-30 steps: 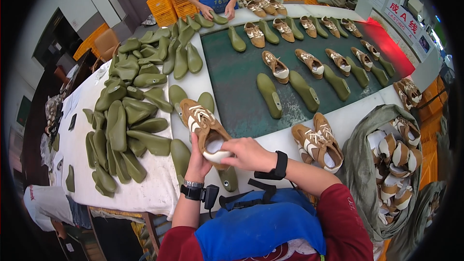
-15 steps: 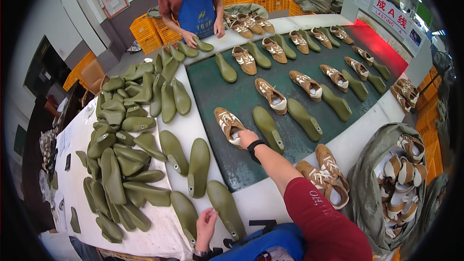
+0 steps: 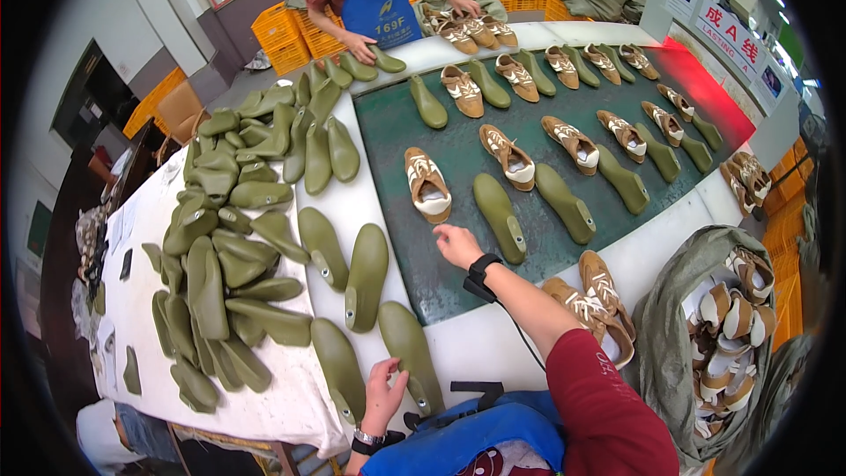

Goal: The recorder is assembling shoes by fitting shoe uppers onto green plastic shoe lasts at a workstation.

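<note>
A brown-and-white sneaker [image 3: 428, 183] stands on the near left of the dark green belt, toe pointing away from me. Just behind its heel is my right hand [image 3: 460, 247], fingers loosely bent and nothing in them. Beside that hand, to its right, lies a green shoe last [image 3: 499, 216]. My left hand [image 3: 384, 395] hovers at the white table edge, empty, with its fingers half curled and the thumb apart. It is between two more lasts, one on its left [image 3: 337, 363] and one on its right [image 3: 410, 354].
A heap of green lasts [image 3: 211, 282] covers the left table. Sneakers and lasts stand in rows along the belt [image 3: 449, 286]. On the right, a pair of sneakers [image 3: 592, 304] sits by a grey sack [image 3: 656, 335] full of shoes. Across the table, a co-worker [image 3: 379, 0] touches lasts and sneakers.
My right hand has let go of the sneaker and drawn back from its heel. The sneaker now points straighter away. The co-worker's one hand has moved onto the far sneakers.
</note>
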Demonstrator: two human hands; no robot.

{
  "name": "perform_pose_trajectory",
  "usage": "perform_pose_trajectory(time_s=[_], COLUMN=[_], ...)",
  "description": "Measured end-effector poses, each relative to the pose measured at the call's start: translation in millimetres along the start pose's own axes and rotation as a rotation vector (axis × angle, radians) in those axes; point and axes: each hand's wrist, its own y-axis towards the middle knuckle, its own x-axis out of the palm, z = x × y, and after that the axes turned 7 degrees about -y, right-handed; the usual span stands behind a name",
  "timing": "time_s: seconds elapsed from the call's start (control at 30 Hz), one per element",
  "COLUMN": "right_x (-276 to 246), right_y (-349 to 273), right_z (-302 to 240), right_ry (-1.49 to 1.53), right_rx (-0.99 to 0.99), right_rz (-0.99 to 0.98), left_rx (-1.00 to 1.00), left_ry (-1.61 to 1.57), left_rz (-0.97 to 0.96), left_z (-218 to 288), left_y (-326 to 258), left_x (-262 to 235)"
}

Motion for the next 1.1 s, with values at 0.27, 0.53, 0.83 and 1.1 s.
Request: perform_pose_trajectory(time_s=[0.27, 0.53, 0.83, 1.1], right_x=[0.3, 33.6, -7.9, -22.6], right_y=[-158.6, -226.6, -248.8, -243.9], right_z=[-115.8, -127.8, -100.7, -81.2], right_ry=[-0.339, -0.472, -0.442, -0.490], right_rx=[-0.403, -0.466, -0.371, -0.251], right_rz=[-0.779, -0.538, -0.606, -0.569], left_rx=[0.288, -0.184, -0.028, 0.012], left_ry=[0.535, 0.233, 0.306, 0.364], left_rz=[0.344, 0.276, 0.047, -0.305], left_z=[-8.0, -54.3, -33.8, -3.3], left_y=[-21.3, -32.6, -81.7, -9.2], left_x=[-63.4, -79.9, -13.8, 22.5])
